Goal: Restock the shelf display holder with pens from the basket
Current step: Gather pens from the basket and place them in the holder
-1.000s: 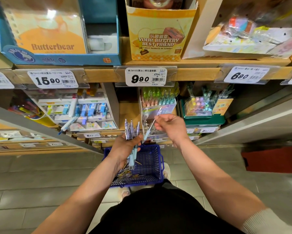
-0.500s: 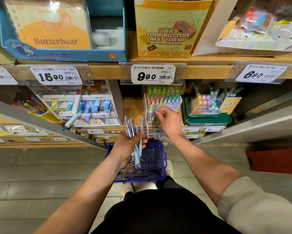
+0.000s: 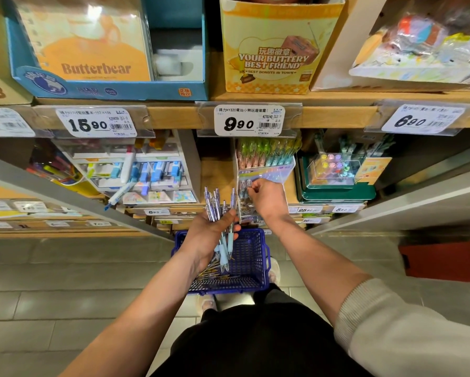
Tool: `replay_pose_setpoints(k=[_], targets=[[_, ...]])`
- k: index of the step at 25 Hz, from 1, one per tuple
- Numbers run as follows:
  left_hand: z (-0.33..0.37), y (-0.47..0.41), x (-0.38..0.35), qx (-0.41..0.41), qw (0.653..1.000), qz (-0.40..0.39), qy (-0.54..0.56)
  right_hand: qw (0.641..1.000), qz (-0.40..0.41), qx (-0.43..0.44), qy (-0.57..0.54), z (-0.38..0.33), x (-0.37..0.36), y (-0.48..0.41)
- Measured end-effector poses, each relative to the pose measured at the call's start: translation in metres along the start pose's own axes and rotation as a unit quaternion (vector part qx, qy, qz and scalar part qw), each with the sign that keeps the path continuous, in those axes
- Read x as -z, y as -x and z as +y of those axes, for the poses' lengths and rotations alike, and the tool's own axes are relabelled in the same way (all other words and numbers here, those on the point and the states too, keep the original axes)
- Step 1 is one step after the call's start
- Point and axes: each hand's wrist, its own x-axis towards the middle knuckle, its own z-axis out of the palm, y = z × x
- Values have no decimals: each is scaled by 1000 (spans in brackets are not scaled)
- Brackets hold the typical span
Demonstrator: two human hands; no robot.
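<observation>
My left hand [image 3: 210,235] grips a bundle of several pale blue and lilac pens [image 3: 219,213], held upright above the blue plastic basket [image 3: 258,257] on the floor. A few thin pens or refills lie in the basket's bottom. My right hand [image 3: 268,198] is at the front of the clear pen display holder [image 3: 266,172] on the lower shelf, with fingertips pinching the top of a pen [image 3: 249,184] that stands in the holder's front compartment. Rows of pink, green and blue pens fill the holder's back tiers.
A white tiered display of blue erasers and pens [image 3: 146,175] stands left of the holder, a green box with a clear marker case [image 3: 334,172] to its right. Price tags [image 3: 249,120] line the wooden shelf edge above. Cartons sit on the upper shelf. A red object [image 3: 443,265] lies on the floor at right.
My right hand carried one pen from beside the bundle up and forward into the holder's front compartment. The left hand kept its bundle over the basket.
</observation>
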Motion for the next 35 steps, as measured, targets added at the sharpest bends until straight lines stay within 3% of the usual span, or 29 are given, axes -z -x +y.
replay_pose_setpoints(k=[3, 6, 9, 10, 12, 16, 21, 23, 27, 35], targets=[[0, -1, -3, 7, 1000, 2, 3, 998, -43, -27, 20, -4, 7, -1], [1, -2, -6, 3, 1000, -1, 4, 989, -73, -75, -105, -4, 22, 11], [0, -2, -11, -4, 1000, -8, 0, 920, -169, -73, -347, -9, 41, 40], [0, -1, -13, -5, 1000, -13, -3, 895, -200, -69, -393, -10, 44, 48], [-2, 0, -16, -8, 1000, -17, -12, 882, -217, -65, -413, -9, 47, 55], [-5, 2, -16, -9, 1000, -4, -19, 879, -206, -78, -424, -8, 47, 58], [-6, -1, -14, 26, 999, 35, 2, 866, -38, -65, -494, -3, 59, 44], [-7, -1, -12, 40, 998, 42, 8, 879, 16, -54, -473, 4, 66, 37], [-8, -1, -8, 79, 996, 24, 34, 944, 84, 17, -319, 11, 57, 34], [-2, 0, -4, 71, 996, 15, 44, 980, 63, 47, -181, 11, 20, 26]])
